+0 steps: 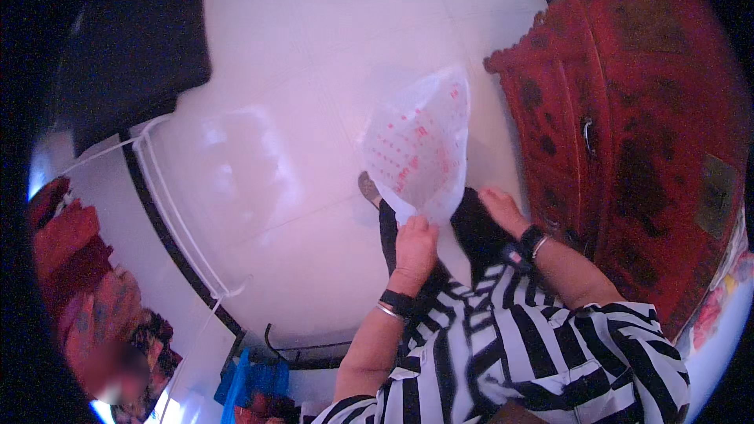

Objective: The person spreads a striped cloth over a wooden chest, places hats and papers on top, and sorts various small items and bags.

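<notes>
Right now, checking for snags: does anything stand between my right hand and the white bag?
Nothing visible does. Your right hand is apart from the white bag; only black trousers and floor show in the gap.

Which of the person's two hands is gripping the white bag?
The left hand: it pinches the near edge of the red-marked white bag. The right hand is apart from the bag, by the black trousers.

A black-and-white striped short-sleeved shirt (542, 349) tops black trousers (475, 220); dark wristbands (398, 301) and silvery bangles (389, 312), seemingly metal, circle left and right wrists (405, 282).
</notes>
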Demonstrator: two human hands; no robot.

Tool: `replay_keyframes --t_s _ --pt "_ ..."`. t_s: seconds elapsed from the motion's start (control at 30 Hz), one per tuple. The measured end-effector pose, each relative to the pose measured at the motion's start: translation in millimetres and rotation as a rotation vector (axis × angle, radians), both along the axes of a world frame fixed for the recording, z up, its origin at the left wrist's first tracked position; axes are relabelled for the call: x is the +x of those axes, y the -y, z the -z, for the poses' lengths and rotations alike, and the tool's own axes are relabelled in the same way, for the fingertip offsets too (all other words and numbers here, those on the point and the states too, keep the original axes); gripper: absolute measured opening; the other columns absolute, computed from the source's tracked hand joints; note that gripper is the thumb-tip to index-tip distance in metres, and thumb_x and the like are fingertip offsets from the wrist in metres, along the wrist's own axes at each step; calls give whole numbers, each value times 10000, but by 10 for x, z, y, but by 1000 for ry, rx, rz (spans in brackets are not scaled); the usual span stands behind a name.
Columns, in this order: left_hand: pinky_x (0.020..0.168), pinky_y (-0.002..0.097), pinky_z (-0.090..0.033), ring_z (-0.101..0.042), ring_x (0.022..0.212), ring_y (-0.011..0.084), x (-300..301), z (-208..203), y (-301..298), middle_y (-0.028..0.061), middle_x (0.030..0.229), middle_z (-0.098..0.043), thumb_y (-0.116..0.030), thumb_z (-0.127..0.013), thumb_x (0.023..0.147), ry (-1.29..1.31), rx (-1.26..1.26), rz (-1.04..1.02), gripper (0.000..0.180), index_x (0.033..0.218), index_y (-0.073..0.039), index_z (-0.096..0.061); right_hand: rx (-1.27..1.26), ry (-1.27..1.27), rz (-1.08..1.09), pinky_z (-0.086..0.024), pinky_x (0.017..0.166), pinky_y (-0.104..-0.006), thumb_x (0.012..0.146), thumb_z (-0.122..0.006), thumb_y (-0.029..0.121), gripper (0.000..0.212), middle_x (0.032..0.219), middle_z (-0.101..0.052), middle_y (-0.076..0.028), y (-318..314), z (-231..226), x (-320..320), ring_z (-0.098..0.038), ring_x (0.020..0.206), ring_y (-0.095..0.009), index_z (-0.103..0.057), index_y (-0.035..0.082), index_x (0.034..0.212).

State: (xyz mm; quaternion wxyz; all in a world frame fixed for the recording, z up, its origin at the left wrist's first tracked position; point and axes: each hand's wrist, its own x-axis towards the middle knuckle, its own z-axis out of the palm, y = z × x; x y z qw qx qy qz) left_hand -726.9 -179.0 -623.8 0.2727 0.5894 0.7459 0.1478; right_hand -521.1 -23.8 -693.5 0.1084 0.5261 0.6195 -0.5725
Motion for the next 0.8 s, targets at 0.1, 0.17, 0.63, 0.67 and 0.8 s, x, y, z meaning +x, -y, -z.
replay_keyframes --t_s 0.1,0.17,0.63,0.67,0.8 --pt "724 467 -484 -578 850 346 109 52 178 182 867 -567 -73 -559 781 -21 -116 23 96 767 -12 -632 -198 -92 380 -485 831 -466 951 -473 472 471 1135 -614 -76 -494 -311 -328 -578 1045 -227 -548 88 1213" --pt "763 473 -495 -586 873 358 185 -220 178 203 865 -579 -61 -550 790 168 -205 -159 113 788 4 -642 -222 -88 455 -485 829 -519 930 -453 558 586 1201 -582 -94 -686 -506 -384 -556 1087 -266 -487 99 1292" --pt "747 443 -510 -589 913 336 -408 -783 122 162 914 -580 -111 -578 781 -142 2 -83 104 765 -30 -642 -164 -201 443 -537 507 -464 787 -654 252 329 842 -601 -135 -1196 -540 -461 -628 685 -324 -581 70 1050" --pt "745 445 -512 -591 913 338 -460 -784 187 162 915 -585 -117 -580 786 -138 28 -176 108 765 -32 -642 -181 -187 447 -533 505 -464 791 -637 220 284 829 -596 -141 -1205 -534 -481 -620 669 -318 -577 64 1020" --pt "727 466 -516 -608 877 357 -674 -724 353 173 907 -601 -140 -561 816 -177 31 -286 145 797 -23 -644 -257 -125 509 -517 497 -465 809 -568 91 106 774 -578 -161 -1247 -419 -532 -589 608 -292 -564 39 901"
